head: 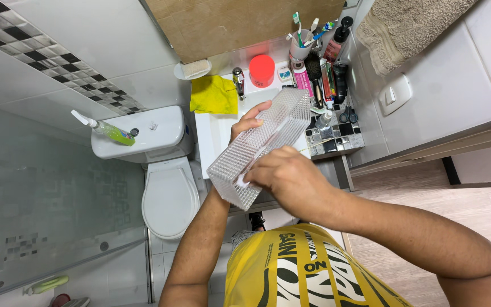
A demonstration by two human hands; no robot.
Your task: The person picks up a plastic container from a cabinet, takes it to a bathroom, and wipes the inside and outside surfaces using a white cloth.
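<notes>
Over the white sink (214,136), left hand (249,124) grips a clear textured tray (262,145), right hand (288,177) closed on its near edge; yellow cloth (213,94) and red jar (262,70) behind.

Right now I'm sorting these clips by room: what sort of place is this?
A home bathroom, most likely: a white toilet with a cistern, a sink counter crowded with toiletries, and a cup of toothbrushes.

You wear a yellow top (308,270) with bold black-and-white lettering (both forearms bare, no sleeves showing past the elbows).
</notes>
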